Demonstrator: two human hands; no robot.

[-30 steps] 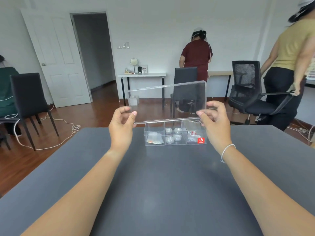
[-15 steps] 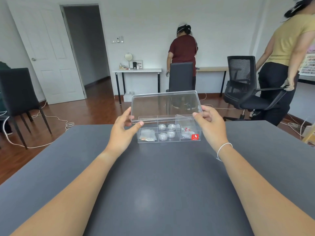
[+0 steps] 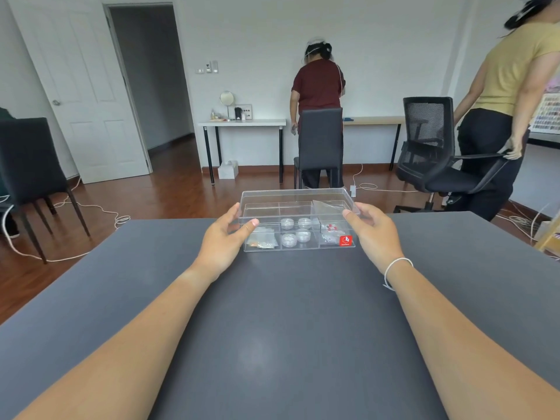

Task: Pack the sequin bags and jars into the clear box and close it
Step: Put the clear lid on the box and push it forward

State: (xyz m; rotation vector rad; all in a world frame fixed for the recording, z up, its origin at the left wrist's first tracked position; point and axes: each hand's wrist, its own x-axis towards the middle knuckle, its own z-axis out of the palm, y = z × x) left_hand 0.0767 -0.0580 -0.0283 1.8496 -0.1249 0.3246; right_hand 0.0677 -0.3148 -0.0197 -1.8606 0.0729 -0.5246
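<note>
A clear divided box [image 3: 298, 249] stands on the grey table [image 3: 278, 322] near its far edge. Inside lie a sequin bag [image 3: 262, 240] on the left, several small round jars [image 3: 295, 233] in the middle, and a bag with red bits [image 3: 330, 233] on the right. A red sticker [image 3: 346, 240] marks the box's front right corner. The clear lid [image 3: 297, 197] sits nearly flat over the box. My left hand [image 3: 225, 239] pinches the lid's left edge. My right hand [image 3: 371, 230] grips its right edge.
Beyond the table, a person in a dark red shirt [image 3: 318, 86] stands at a white desk [image 3: 242, 124]. Another person in yellow [image 3: 512, 71] holds a black office chair [image 3: 433, 153] at the right. A black chair [image 3: 27, 165] stands left; cables lie on the wood floor.
The lid, held up tilted a second ago, has come down over the box and now lies almost level on it. Both hands followed it down.
</note>
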